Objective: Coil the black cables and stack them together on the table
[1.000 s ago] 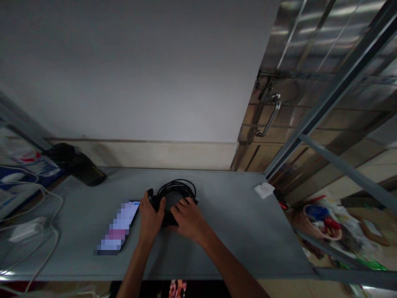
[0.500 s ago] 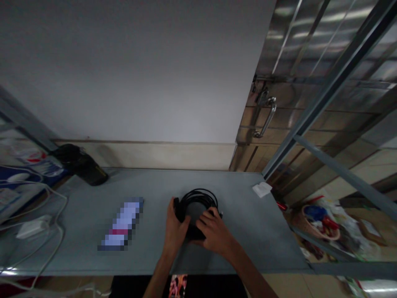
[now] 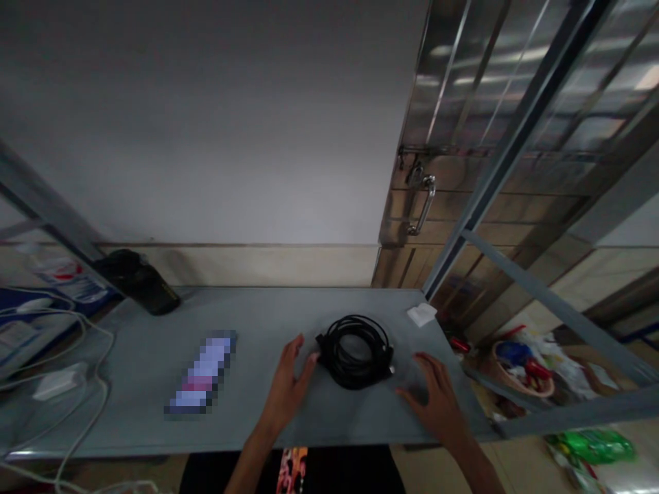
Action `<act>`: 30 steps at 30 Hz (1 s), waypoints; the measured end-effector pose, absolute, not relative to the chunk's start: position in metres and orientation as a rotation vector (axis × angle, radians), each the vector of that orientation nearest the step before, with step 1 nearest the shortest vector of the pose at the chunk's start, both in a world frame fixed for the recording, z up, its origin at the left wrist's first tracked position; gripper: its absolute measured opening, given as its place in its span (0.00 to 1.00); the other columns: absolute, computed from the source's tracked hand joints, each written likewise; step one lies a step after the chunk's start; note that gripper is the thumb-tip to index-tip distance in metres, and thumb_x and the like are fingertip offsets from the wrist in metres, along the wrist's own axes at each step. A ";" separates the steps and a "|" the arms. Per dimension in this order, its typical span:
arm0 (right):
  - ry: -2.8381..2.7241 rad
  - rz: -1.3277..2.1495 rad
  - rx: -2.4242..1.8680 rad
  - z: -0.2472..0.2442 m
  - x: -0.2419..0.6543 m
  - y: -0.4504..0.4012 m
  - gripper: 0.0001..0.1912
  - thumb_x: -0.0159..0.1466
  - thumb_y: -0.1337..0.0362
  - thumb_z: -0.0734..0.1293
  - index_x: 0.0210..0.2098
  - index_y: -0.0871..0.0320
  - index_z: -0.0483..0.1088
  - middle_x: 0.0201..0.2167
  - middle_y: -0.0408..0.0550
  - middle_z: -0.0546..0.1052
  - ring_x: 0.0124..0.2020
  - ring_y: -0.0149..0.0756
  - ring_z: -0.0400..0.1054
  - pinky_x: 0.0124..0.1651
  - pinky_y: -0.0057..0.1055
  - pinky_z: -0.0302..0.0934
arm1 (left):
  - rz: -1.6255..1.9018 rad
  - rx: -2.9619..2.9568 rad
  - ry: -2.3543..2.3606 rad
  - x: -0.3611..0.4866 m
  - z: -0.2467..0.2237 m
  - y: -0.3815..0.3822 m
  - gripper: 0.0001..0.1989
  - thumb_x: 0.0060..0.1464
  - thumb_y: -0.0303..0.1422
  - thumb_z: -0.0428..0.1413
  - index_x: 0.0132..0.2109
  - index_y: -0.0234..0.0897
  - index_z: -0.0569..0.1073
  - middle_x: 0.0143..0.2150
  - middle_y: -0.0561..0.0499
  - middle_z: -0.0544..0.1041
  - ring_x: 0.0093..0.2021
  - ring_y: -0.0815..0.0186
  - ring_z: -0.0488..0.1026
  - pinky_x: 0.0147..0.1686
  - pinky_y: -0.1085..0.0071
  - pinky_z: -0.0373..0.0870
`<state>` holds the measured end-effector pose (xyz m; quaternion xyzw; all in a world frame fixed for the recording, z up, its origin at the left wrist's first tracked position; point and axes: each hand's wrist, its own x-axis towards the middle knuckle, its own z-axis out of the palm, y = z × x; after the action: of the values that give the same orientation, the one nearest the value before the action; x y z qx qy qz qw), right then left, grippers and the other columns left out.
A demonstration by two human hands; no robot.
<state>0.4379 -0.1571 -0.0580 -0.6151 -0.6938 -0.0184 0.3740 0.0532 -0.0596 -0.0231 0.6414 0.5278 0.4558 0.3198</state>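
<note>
A black cable (image 3: pixel 355 381), wound into a round coil, lies flat on the grey tabletop (image 3: pixel 268 312). A small metallic connector shows at its right side. My left hand (image 3: pixel 289 381) is just left of the coil, thumb and fingers apart, the thumb tip close to the coil's edge; whether it touches I cannot tell. To the right of the coil, apart from it, my right hand (image 3: pixel 435 394) hovers with spread fingers and nothing in them. A phone (image 3: pixel 203 374) with a blurred-out lit screen rests left of my left hand.
A black bottle-like object (image 3: pixel 141 285) lies at the back left. White cords (image 3: pixel 106 343) and a white adapter (image 3: pixel 59 382) occupy the left end. A paper scrap (image 3: pixel 422 314) sits near the right edge, by the metal frame post (image 3: pixel 484 185). A basket (image 3: pixel 525 381) stands lower right.
Both hands have let go of the cable coil and drawn apart, the right one moving farther right. The coil now lies on the table. The view has shifted slightly right.
</note>
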 end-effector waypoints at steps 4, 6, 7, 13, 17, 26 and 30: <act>-1.552 -0.054 -1.669 -0.076 0.452 -0.172 0.28 0.79 0.38 0.67 0.64 0.53 0.71 0.60 0.58 0.78 0.63 0.56 0.74 0.65 0.58 0.72 | 1.201 1.738 1.575 -0.008 -0.018 -0.078 0.27 0.70 0.51 0.59 0.67 0.42 0.76 0.67 0.37 0.81 0.66 0.46 0.81 0.70 0.38 0.75; -1.485 -0.038 -1.699 -0.078 0.450 -0.172 0.28 0.79 0.37 0.66 0.61 0.53 0.72 0.57 0.58 0.79 0.61 0.56 0.75 0.64 0.56 0.72 | 1.220 1.783 1.668 -0.034 -0.023 -0.085 0.23 0.70 0.51 0.58 0.63 0.43 0.78 0.63 0.39 0.84 0.64 0.45 0.82 0.68 0.38 0.77; -1.465 -0.027 -1.709 -0.078 0.449 -0.172 0.28 0.79 0.36 0.66 0.59 0.53 0.72 0.56 0.57 0.80 0.60 0.55 0.76 0.63 0.55 0.72 | 1.232 1.805 1.708 -0.044 -0.026 -0.088 0.22 0.70 0.51 0.58 0.61 0.44 0.79 0.61 0.40 0.85 0.62 0.45 0.83 0.67 0.39 0.78; -1.412 -0.084 -1.740 -0.079 0.451 -0.173 0.22 0.80 0.39 0.66 0.52 0.52 0.74 0.47 0.53 0.82 0.50 0.51 0.79 0.56 0.48 0.72 | 1.280 1.904 1.842 -0.050 -0.039 -0.098 0.16 0.71 0.47 0.57 0.56 0.45 0.78 0.55 0.42 0.85 0.57 0.47 0.85 0.61 0.45 0.82; -1.427 -0.131 -1.737 -0.079 0.454 -0.175 0.19 0.81 0.43 0.66 0.48 0.53 0.75 0.43 0.52 0.82 0.45 0.48 0.80 0.51 0.43 0.72 | 1.248 1.990 1.846 -0.039 -0.036 -0.100 0.12 0.73 0.44 0.55 0.55 0.46 0.78 0.54 0.43 0.83 0.56 0.48 0.84 0.62 0.45 0.81; -1.421 -0.203 -1.715 -0.069 0.445 -0.178 0.17 0.81 0.47 0.65 0.47 0.53 0.75 0.42 0.51 0.83 0.43 0.46 0.80 0.48 0.41 0.72 | 1.279 1.986 1.860 -0.041 -0.032 -0.103 0.08 0.72 0.41 0.55 0.49 0.47 0.76 0.49 0.44 0.84 0.52 0.49 0.84 0.57 0.48 0.82; -1.395 -0.178 -1.723 -0.067 0.444 -0.178 0.18 0.81 0.46 0.65 0.46 0.52 0.75 0.42 0.51 0.83 0.43 0.47 0.80 0.50 0.42 0.72 | 1.268 1.985 1.878 -0.040 -0.032 -0.103 0.08 0.71 0.43 0.56 0.49 0.48 0.76 0.50 0.44 0.84 0.53 0.48 0.84 0.58 0.48 0.82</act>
<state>0.4441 -0.1782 -0.0671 -0.6946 -0.5623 -0.0718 0.4429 -0.0398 -0.1031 -0.0320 0.6576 0.6221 0.4200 0.0649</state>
